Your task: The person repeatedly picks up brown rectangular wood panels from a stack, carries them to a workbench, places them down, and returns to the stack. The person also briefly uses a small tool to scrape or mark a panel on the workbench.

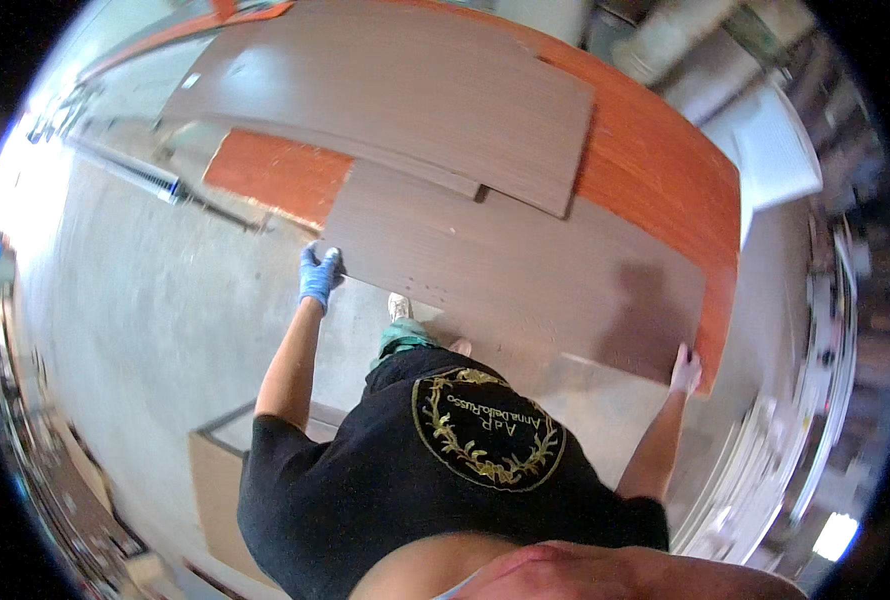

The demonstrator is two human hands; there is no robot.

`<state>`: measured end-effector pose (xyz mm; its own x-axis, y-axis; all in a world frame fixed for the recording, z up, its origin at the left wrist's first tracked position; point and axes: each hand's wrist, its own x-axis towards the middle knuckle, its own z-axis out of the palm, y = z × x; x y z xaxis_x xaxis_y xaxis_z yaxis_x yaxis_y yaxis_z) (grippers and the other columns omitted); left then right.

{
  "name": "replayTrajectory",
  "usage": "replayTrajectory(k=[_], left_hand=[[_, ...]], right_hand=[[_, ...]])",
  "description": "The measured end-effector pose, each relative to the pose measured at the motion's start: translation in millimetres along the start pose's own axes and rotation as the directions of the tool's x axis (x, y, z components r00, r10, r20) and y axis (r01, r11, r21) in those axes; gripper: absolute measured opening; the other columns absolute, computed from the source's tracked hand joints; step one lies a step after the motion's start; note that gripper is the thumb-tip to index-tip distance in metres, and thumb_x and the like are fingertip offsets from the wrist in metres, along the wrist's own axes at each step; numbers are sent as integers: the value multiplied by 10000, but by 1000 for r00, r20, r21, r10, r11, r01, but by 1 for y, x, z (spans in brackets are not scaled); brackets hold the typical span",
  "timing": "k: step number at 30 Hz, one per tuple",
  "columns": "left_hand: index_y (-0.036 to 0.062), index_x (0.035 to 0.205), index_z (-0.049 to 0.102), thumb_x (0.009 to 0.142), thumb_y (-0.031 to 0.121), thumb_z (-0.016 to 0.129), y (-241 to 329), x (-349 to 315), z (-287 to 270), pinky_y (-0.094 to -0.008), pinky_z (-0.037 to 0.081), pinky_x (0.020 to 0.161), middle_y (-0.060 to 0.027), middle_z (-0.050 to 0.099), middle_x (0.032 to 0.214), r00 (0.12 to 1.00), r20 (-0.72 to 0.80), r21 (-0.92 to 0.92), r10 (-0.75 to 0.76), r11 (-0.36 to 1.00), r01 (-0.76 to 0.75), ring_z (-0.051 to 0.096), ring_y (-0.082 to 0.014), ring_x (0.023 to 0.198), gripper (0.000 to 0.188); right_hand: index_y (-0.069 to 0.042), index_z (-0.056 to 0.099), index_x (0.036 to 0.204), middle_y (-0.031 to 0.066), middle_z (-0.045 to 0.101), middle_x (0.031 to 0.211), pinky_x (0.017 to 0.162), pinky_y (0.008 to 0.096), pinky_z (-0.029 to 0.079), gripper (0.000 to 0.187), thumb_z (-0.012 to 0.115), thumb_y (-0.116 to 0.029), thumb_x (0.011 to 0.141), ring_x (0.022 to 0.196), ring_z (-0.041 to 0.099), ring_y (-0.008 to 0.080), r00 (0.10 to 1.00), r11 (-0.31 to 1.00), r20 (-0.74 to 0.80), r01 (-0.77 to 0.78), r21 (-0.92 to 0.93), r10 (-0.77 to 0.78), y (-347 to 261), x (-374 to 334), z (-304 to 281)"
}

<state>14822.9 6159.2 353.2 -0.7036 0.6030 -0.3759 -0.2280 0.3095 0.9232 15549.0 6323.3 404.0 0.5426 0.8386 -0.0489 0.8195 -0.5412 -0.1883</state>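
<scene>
A long grey-brown panel [525, 270] lies flat in front of me, with a few small holes near its front edge. My left hand [318, 275], in a blue glove, grips its near left corner, fingers closed on the edge. At the near right corner my right hand [685, 370] is closed on the same panel; its fingertips are partly hidden. More grey-brown panels [395, 90] overlap the far side of this one. Underneath is a larger orange-red board [655, 150], showing at the far and right sides and at the left [275, 175].
Left of the panels, a metal bar with a cylinder [150, 180] juts over the grey concrete floor [165, 310]. A white sheet [775, 150] stands beyond the right end. Stacked pale strips [755, 480] lie at the lower right, and a tan board [220, 500] at the lower left.
</scene>
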Motion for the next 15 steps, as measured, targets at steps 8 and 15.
replayTrajectory(k=[8, 15], left_hand=[[116, 1066, 567, 820, 326, 581, -26, -140, -66, -305, 501, 480, -36, 612, 893, 950, 107, -233, -294, 921, 312, 580, -163, 590, 324], [62, 1083, 577, 860, 291, 535, 34, -147, -159, -357, 380, 951, -66, 594, 1087, 950, -180, -389, 257, 868, -309, 533, -192, 1038, 322]], right_hand=[[30, 509, 1190, 157, 553, 1183, 942, 368, 363, 739, 526, -580, 773, 1085, 513, 290, 973, 951, 207, -157, 267, 102, 86, 55, -1], [91, 442, 1232, 146, 521, 1210, 958, 333, 352, 784, 486, -574, 819, 1103, 491, 241, 959, 768, 280, -148, 623, -42, 50, -34, 13]])
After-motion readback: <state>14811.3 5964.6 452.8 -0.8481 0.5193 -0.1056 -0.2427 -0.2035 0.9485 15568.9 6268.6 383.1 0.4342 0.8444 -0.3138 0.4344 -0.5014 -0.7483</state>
